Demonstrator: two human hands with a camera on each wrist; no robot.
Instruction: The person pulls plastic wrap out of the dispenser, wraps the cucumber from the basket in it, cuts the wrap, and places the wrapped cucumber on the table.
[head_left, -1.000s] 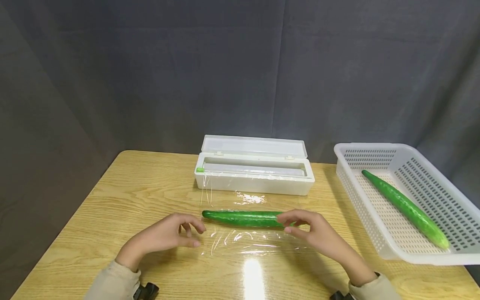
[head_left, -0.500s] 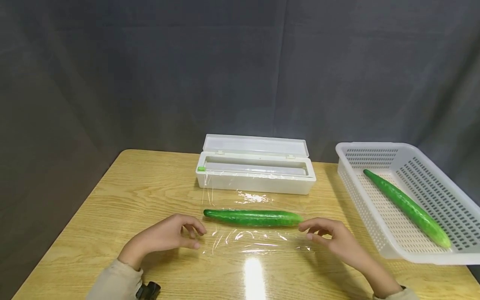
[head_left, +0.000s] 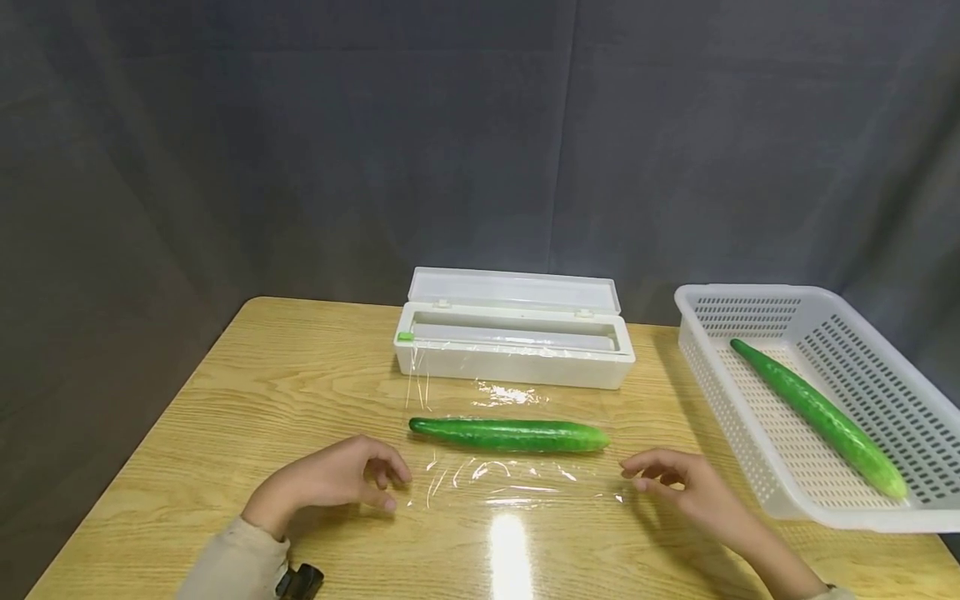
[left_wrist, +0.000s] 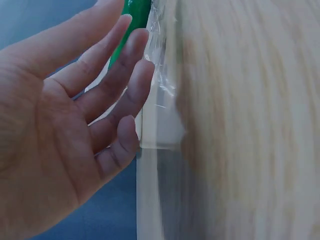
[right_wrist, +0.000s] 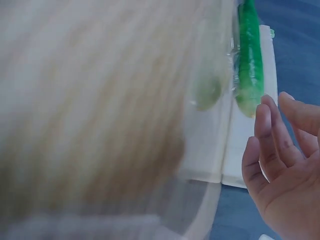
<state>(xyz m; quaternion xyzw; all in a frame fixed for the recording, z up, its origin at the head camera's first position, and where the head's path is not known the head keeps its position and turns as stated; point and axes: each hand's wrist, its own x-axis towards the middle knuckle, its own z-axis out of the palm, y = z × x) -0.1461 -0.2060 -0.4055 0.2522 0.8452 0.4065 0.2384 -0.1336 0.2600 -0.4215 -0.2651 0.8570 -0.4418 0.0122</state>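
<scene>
Head: cucumber [head_left: 510,435] on film [head_left: 517,487]; wrist cams blurred.

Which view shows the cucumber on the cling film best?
The head view: the whole cucumber lies lengthwise on the cling film, between both hands and touched by neither. The left wrist view shows only one green end behind the fingers; the right wrist view shows much of it, blurred.

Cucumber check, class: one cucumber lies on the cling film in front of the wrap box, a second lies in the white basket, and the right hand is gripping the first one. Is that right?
Not quite. The right hand grips nothing: in the head view it rests open beside the film, clear of the cucumber. The second cucumber does lie in the white basket, and the first does lie before the wrap box.
</scene>
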